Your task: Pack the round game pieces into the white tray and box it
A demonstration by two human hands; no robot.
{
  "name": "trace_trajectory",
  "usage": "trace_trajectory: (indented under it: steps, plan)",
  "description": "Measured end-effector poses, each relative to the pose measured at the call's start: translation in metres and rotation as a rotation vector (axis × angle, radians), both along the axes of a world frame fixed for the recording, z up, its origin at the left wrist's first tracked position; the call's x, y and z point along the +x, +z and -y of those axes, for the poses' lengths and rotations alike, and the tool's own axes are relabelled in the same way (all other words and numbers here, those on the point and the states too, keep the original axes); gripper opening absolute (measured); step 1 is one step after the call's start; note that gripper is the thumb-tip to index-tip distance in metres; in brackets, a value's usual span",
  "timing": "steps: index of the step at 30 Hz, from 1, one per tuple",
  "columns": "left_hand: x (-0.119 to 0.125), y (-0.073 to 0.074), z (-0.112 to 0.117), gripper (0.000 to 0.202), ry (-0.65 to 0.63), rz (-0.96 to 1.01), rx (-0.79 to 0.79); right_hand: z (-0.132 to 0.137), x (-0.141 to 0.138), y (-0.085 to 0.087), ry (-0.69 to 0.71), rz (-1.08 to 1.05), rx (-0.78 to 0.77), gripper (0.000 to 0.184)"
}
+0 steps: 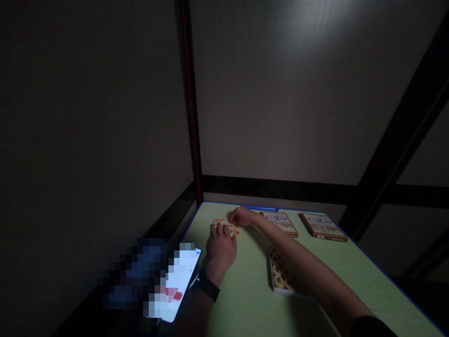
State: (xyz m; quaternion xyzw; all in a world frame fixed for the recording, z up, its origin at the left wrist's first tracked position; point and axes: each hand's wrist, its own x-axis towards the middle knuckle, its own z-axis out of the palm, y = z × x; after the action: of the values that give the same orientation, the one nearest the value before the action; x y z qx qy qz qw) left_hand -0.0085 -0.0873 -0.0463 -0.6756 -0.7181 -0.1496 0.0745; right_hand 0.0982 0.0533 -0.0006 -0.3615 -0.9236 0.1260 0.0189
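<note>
Low in the centre of the frame, the left hand (220, 248) lies palm down on the green table (245, 299). It is open, its fingers stretched forward and close together, with the fingertips touching a small cluster of pale pieces (226, 227) marked in red. Its forearm comes up from the bottom edge, nearly straight, with a dark watch (206, 284) on the wrist. The right hand (242, 216) sits just above and right of the left one, at the far side of the same pieces. Its knuckles are raised and its fingers curled down towards them. In this dim light I cannot tell whether it grips a piece. The right forearm runs long and bare from the lower right corner, slanting up and left across the table, and it passes over the right part of a tray (278, 276) filled with more pale pieces. Right of the right hand, near the table's far edge, lie two flat boxes, the left box (280, 222) and the right box (324, 227), well apart from each other. A lit phone (180, 276) lies at the table's left edge, beside the left wrist.
</note>
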Motion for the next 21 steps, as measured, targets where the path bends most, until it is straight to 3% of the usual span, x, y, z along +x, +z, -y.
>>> trace_trajectory:
  steps: [14, 21]
  plan:
    - [0.003, 0.018, 0.009, 0.034, -0.065, 0.020, -0.080, 0.003, 0.037, 0.016, -0.023, 0.066, -0.094, 0.047]
    - [0.003, 0.021, 0.008, 0.032, -0.097, -0.022, -0.044, 0.008, 0.063, 0.031, -0.073, 0.028, -0.016, 0.047]
